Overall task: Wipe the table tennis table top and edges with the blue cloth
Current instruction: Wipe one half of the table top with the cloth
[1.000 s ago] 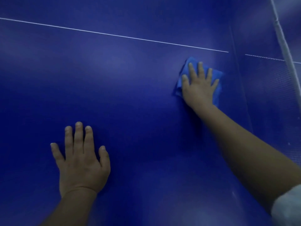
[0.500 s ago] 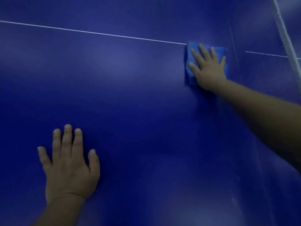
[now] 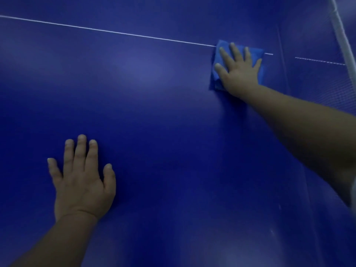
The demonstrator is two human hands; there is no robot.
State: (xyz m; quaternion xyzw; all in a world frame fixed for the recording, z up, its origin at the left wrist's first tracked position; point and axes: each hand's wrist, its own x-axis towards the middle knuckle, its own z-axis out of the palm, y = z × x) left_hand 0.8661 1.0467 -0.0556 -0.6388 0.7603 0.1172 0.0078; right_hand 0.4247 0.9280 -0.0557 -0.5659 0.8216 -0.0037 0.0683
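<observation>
Blue cloth (image 3: 217, 60) under right fingers (image 3: 224, 54)

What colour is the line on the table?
White line, thin, on the blue table; head view.

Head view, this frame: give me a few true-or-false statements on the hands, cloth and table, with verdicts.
1. The right hand presses the blue cloth flat on the table top. True.
2. The left hand holds a second cloth. False: it rests bare on the table top, fingers spread.
3. The blue cloth covers part of the white line. True.
4. The blue cloth touches the net. False: bare table lies between them.
</observation>
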